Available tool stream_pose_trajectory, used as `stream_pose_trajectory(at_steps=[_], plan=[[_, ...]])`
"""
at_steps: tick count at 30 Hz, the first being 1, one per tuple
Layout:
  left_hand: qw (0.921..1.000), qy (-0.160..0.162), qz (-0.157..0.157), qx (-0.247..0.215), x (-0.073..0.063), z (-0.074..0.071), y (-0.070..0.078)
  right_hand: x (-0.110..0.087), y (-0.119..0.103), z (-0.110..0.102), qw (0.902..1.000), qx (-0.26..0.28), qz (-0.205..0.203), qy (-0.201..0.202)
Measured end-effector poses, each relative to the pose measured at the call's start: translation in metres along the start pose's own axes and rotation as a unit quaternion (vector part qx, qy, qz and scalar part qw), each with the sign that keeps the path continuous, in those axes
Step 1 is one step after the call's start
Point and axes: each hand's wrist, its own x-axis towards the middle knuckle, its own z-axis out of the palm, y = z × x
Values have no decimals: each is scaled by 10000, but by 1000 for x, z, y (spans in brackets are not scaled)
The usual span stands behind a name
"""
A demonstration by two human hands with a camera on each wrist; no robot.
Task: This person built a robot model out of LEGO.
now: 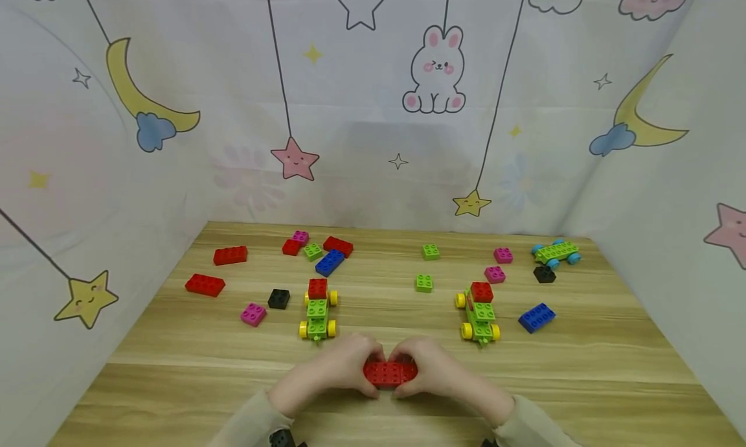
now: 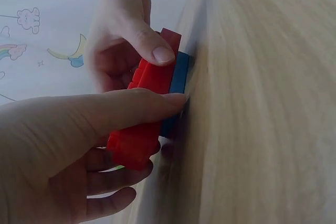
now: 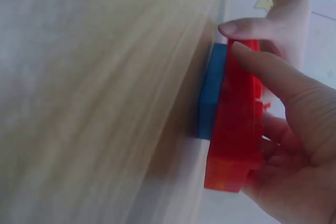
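Observation:
Near the front middle of the table, both hands hold red toy bricks (image 1: 384,373) that sit on a blue brick (image 2: 179,72). My left hand (image 1: 348,363) grips the left end, thumb on the near side and fingers round the far side. At the other end, my right hand (image 1: 430,368) grips the red in the same way. The two thumbs are a short way apart. In the right wrist view the blue brick (image 3: 211,95) shows beneath the red, close over the tabletop. Some of the far-side fingers are hidden behind the bricks.
Beyond the hands stand two green brick cars with yellow wheels, one left (image 1: 317,311) and one right (image 1: 480,314). Loose bricks lie around, including a blue one (image 1: 537,317) and a pink one (image 1: 253,314). A blue-wheeled green base (image 1: 556,252) stands back right, before a printed curtain (image 1: 361,175).

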Motion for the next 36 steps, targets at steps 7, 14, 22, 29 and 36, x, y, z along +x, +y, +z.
stream_pose_trajectory(at_steps=[7, 14, 22, 29, 36], plan=[[9999, 72, -37, 92, 2, 2, -2, 2, -2, 3, 9996, -205, -150, 143], [9998, 146, -6, -95, 3, 1, -2, 1, -5, -4, 9999, 83, 100, 101], [9987, 473, 32, -204, 4, 0, -5, 1, -2, -10, 9993, 112, 286, 215], [9965, 758, 170, -294, 6, 1, -10, 2, 0, -14, 9986, 97, 274, 434], [9960, 783, 337, -279, 5, -2, -11, 3, 1, -18, 9984, -69, 179, 524]])
